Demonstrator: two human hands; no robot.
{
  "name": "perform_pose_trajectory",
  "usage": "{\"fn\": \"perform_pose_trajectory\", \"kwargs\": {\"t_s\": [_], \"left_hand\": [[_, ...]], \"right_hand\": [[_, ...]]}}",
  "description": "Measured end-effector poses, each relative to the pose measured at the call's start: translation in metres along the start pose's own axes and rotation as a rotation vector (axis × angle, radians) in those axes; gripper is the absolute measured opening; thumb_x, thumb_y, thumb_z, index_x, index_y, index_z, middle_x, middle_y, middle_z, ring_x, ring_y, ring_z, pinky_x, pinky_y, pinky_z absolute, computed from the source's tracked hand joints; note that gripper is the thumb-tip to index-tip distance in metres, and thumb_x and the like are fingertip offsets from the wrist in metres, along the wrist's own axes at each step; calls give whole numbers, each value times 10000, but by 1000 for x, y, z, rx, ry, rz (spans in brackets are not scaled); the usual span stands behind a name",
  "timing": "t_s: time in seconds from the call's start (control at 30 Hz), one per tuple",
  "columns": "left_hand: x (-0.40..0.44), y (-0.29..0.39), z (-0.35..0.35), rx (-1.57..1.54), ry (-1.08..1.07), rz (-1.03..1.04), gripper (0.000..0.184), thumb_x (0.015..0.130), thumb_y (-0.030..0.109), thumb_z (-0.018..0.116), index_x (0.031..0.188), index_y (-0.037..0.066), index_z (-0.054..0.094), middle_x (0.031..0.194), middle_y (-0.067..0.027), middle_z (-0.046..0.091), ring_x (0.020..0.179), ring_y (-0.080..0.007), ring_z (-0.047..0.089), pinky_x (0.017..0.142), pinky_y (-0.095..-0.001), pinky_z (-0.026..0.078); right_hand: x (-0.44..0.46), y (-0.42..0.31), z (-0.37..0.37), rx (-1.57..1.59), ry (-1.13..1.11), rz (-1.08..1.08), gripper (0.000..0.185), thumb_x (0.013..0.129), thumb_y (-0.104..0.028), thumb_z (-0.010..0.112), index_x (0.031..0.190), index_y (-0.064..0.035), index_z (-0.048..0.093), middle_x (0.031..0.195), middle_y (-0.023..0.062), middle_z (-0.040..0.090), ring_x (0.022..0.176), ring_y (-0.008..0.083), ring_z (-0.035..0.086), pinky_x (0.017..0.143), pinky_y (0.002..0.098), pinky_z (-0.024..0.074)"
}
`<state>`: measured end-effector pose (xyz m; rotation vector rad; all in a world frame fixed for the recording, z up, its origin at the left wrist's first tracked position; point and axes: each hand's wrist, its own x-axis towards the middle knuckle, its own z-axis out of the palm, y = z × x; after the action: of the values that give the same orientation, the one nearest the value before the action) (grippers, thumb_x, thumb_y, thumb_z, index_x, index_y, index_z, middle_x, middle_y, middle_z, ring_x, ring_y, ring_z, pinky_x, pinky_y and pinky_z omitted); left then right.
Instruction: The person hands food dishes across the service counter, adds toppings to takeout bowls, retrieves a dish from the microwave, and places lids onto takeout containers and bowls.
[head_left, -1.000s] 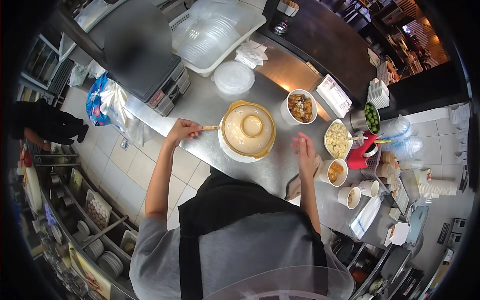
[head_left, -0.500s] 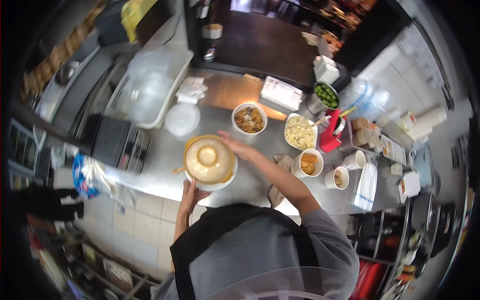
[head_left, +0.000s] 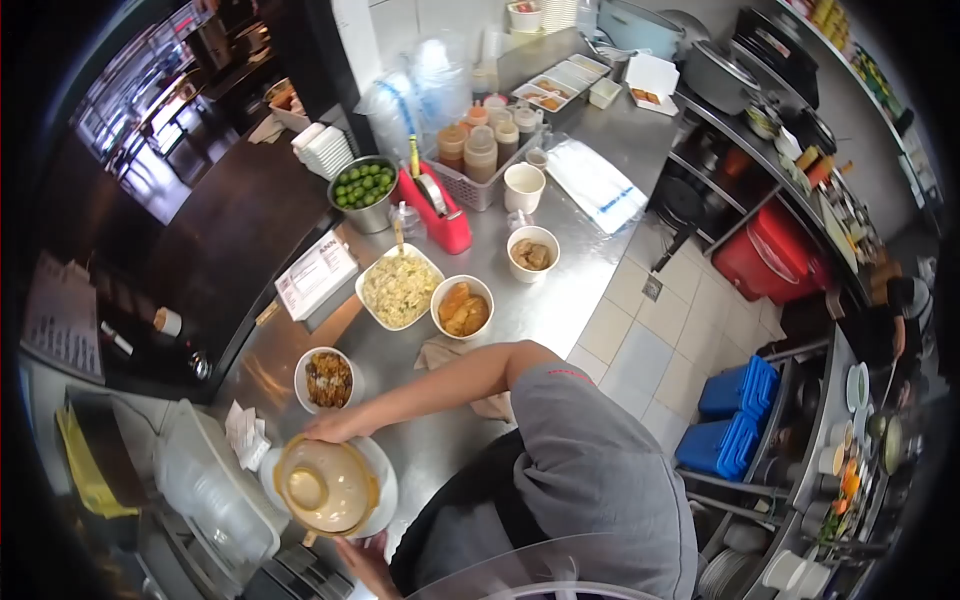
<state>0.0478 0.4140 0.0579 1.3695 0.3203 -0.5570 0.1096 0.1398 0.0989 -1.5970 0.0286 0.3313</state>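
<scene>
A tan clay pot (head_left: 355, 508) with a glossy domed lid (head_left: 322, 478) sits on a white plate (head_left: 387, 482) at the lower left. My right hand (head_left: 338, 427) is closed on the pot's far rim, its fingertips partly hidden. Against the near edge of the plate, my left hand (head_left: 366, 562) has its fingers curled in; part of the grip is out of sight below the pot. Just beyond my right hand stands a white paper bowl (head_left: 300, 385) of browned food with a pale topping (head_left: 330, 380).
A tub of chopped egg-like salad (head_left: 400, 288) and a cup of orange-brown pieces (head_left: 463, 308) stand farther up the steel counter. Behind them are a red tape dispenser (head_left: 440, 222), a pot of green limes (head_left: 363, 186) and sauce bottles (head_left: 480, 150). A plastic bin (head_left: 262, 530) borders the pot's left.
My view has swung to the right, so the counter items appear rotated and the pot sits lower left. Both hands remain at the pot and plate.
</scene>
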Motion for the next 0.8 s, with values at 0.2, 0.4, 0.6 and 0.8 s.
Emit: {"fn": "perform_pose_trajectory", "kwargs": {"t_s": [0.2, 0.4, 0.6, 0.8], "left_hand": [[74, 112, 60, 180, -105, 157, 637, 852, 496, 441, 1295, 58, 310, 1202, -178, 451, 973, -259, 557, 649, -302, 528], [230, 184, 132, 206, -294, 122, 618, 853, 486, 409, 1254, 23, 322, 1018, -245, 545, 833, -285, 608, 675, -334, 530], [366, 214, 175, 314, -404, 189, 659, 819, 538, 397, 1211, 10, 366, 996, -220, 570, 755, -284, 624, 623, -336, 533], [466, 225, 196, 469, -310, 72, 684, 770, 582, 385, 1180, 38, 446, 1006, -193, 572, 746, -278, 624, 589, -366, 532]], "right_hand": [[94, -21, -75, 17, 207, -76, 264, 879, -214, 398, 956, -39, 581, 994, 94, 587, 858, 189, 518, 776, 365, 418], [152, -74, -173, -27, 396, -78, 303, 901, -244, 357, 1027, -62, 564, 1047, 82, 568, 1035, 163, 462, 915, 312, 331], [287, 4, -270, 180, 413, -180, 357, 876, -299, 359, 1091, -92, 554, 1177, 164, 509, 1096, 277, 482, 898, 358, 394], [346, 38, -291, -100, 667, 63, 416, 852, -386, 340, 1168, -175, 510, 1218, 184, 451, 1148, 352, 391, 959, 431, 318]]}}
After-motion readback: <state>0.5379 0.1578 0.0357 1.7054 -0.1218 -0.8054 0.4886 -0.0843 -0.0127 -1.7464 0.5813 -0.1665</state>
